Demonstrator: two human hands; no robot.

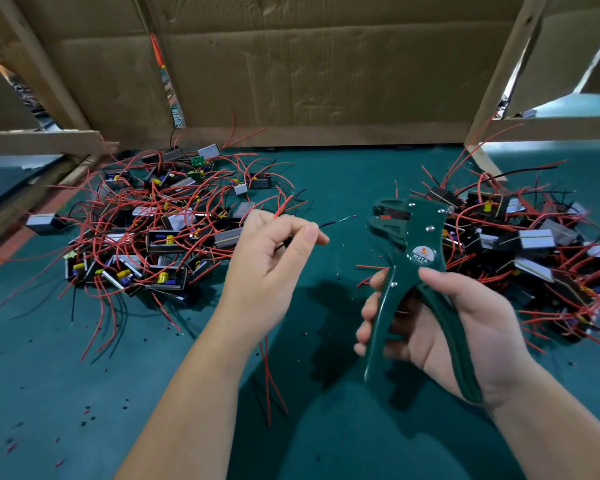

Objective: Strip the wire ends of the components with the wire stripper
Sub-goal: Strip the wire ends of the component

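Wire stripper [417, 244] points away, right fingers [367, 308] gripping; left fingers [303, 242] pinch wire [330, 223], seemingly stripped.

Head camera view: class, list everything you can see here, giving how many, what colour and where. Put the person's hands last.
wire stripper: one, dark green, held upright in the right hand
black wire: one, black with a bare tip, pinched in the left hand, tip pointing towards the wire stripper
left pile of components: many, black and silver with red wires, on the table's left
right pile of components: many, same colours, on the table's right
wire scraps: many, red and black, scattered on the table
table: one, teal top
cardboard: brown sheets, behind the table
left hand: one, centre
right hand: one, right of centre
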